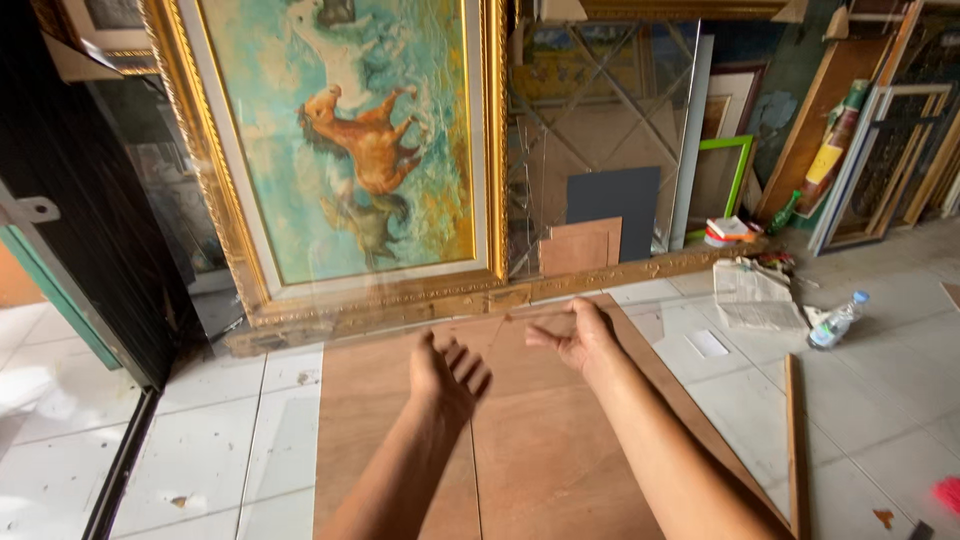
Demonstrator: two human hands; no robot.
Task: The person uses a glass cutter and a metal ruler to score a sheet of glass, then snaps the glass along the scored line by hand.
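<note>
- Left hand (448, 372): released, palm up, holding nothing.
- Right hand (570, 335): released, empty, fingers loosely curled.
- Brown board (540, 440): flat on the floor, untouched.
- Gold-framed horse painting (345, 150): leaning upright behind.

Both forearms are bare to the frame edge: no sleeves, gloves, rings or watch on the left hand (447, 375) or right hand (575, 335).

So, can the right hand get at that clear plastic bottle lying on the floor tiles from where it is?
Probably not without shifting over. The right hand hovers open above the brown board, while the plastic bottle lies far off to its right, past the crumpled newspaper. Nothing blocks the way; it just looks beyond an arm's stretch.
</note>
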